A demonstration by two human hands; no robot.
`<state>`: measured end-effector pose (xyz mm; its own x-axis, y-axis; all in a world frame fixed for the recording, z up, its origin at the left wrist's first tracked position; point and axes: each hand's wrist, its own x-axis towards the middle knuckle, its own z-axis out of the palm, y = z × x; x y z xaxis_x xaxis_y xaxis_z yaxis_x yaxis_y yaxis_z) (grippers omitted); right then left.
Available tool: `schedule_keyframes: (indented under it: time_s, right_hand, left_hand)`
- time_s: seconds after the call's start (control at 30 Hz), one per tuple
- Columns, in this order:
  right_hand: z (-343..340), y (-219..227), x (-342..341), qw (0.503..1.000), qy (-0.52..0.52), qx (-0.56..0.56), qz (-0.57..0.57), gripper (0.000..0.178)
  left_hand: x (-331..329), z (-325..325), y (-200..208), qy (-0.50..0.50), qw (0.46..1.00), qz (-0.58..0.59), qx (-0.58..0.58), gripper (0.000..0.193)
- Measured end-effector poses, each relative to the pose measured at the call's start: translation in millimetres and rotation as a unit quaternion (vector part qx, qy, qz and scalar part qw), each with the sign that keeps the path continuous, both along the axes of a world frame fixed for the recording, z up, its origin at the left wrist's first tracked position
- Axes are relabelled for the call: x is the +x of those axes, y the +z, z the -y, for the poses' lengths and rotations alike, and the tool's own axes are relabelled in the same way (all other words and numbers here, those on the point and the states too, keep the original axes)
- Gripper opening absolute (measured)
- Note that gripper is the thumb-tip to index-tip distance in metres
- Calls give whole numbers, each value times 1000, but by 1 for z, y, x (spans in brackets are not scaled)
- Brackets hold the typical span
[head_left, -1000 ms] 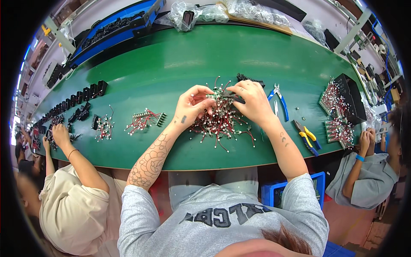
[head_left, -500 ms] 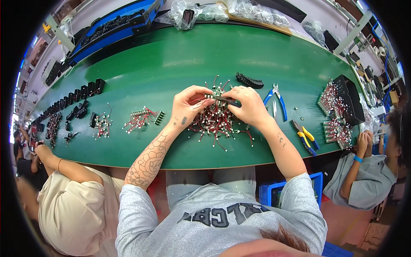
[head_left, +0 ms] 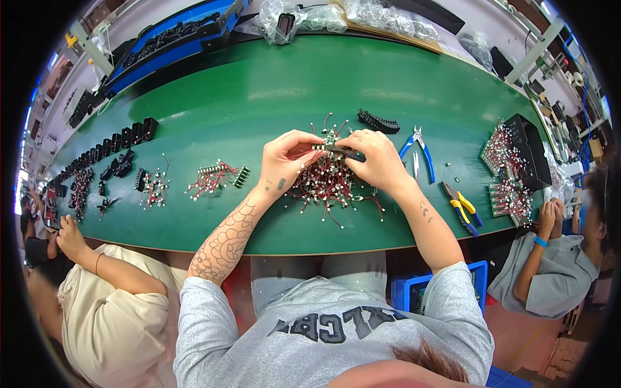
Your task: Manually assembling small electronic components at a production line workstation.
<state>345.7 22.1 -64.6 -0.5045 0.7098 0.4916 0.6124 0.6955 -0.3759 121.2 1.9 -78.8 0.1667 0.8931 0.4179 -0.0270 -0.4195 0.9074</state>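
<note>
We see a worktop point(head_left: 272, 97) of smooth green sheet with a soft sheen. The connector strip point(head_left: 341, 151) looks like matt black plastic, the wires point(head_left: 323, 184) red-sheathed. Both pliers point(head_left: 417, 147) show bare metal jaws and glossy plastic handles. Our sweatshirt point(head_left: 323, 330) is grey cloth.

I sit at a factory assembly line. A long green workbench point(head_left: 259, 97) runs left to right in front of me, with co-workers seated at both its near corners. Heaps of small red-and-white wired parts point(head_left: 326, 184) lie along its near edge, and rows of black connector housings point(head_left: 123, 139) sit toward the left end. Blue-handled cutters point(head_left: 417, 145) and yellow-handled pliers point(head_left: 462, 207) lie on the right. A blue tray of black parts point(head_left: 168, 39) and clear plastic bags point(head_left: 284, 16) line the far edge.
</note>
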Motion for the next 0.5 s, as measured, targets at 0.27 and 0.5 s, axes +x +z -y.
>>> schedule_keyframes:
  time_s: [0.27, 0.5]
  right_hand:
    - [2, 2, -2, 1000, 3, -6, -17, 24]
    - [-2, -1, 0, 998, 36, 40, -37, 23]
  left_hand:
    - [-2, 1, 5, 43, 996, -54, 60, 21]
    - [-4, 0, 9, 2, 1000, -22, 8, 20]
